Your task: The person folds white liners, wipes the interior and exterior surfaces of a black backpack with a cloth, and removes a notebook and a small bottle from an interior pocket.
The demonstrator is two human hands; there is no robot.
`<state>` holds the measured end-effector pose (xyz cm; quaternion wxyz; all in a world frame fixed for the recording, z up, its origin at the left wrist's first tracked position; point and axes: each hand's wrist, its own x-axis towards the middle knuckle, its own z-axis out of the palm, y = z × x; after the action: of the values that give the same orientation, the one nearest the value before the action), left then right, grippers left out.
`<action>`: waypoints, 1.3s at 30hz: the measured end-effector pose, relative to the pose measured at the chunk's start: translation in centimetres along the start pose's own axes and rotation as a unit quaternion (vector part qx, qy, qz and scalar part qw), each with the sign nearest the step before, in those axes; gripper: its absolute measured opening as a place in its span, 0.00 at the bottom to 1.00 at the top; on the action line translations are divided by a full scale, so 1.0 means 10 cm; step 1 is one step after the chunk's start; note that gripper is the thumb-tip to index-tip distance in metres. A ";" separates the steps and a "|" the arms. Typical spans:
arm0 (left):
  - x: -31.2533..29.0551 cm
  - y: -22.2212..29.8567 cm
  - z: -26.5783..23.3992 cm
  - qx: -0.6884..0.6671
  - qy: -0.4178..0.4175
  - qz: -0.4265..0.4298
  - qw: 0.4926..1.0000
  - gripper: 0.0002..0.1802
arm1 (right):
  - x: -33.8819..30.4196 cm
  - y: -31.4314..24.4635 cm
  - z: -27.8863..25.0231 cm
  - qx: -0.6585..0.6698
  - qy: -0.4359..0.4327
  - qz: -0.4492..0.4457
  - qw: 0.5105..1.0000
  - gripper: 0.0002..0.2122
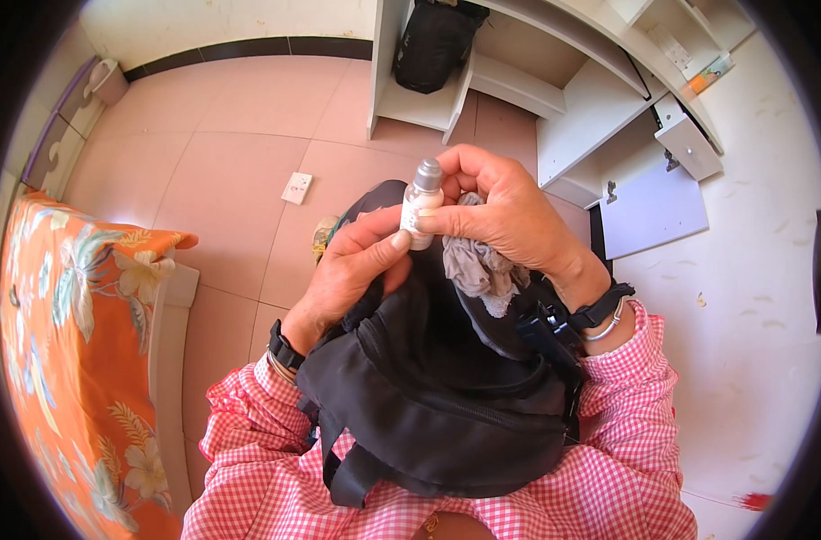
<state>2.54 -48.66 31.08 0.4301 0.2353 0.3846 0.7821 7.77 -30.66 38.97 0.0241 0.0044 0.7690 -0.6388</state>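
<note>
Between both hands I hold a small white bottle (417,214) with a silver-grey cap, upright and slightly tilted. My left hand (361,265) pinches its lower part between thumb and fingers. The thumb of my right hand (505,216) presses the bottle's right side, its index finger curling near the cap. A crumpled grey cloth (478,268) hangs beneath my right palm; whether those fingers grip it is hidden. Below lies a black backpack (428,405) on my lap, unzipped, its dark inside facing up and a strap drooping at the front.
An orange flowered cloth (77,315) drapes over furniture at left. A small white box (297,188) lies on the tiled floor (230,171). At the upper right stands a white desk unit (568,117) with an open cabinet door (658,216) and a black bag (433,45) on its shelf.
</note>
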 end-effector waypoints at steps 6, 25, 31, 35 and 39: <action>0.02 0.00 0.02 0.024 0.015 0.007 1.000 0.19 | 0.01 -0.01 0.02 -0.023 0.013 -0.002 1.000 0.13; 0.02 -0.13 -0.10 -0.078 -0.040 0.014 0.996 0.27 | 0.00 -0.04 -0.01 -0.017 -0.038 0.031 0.999 0.15; 0.03 -0.12 -0.04 -0.112 -0.018 0.014 0.993 0.30 | 0.00 0.02 -0.03 0.011 -0.044 0.024 0.999 0.13; 0.03 -0.15 -0.12 -0.121 -0.048 0.020 0.991 0.32 | 0.00 0.03 -0.01 0.024 -0.038 0.028 0.999 0.13; 0.04 -0.12 -0.12 -0.122 -0.054 0.017 0.991 0.32 | -0.01 0.01 -0.02 0.023 -0.035 0.037 0.998 0.13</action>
<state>2.07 -48.44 29.42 0.4623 0.2301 0.2586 0.8164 7.85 -30.46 38.95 0.0750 0.0109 0.7520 -0.6548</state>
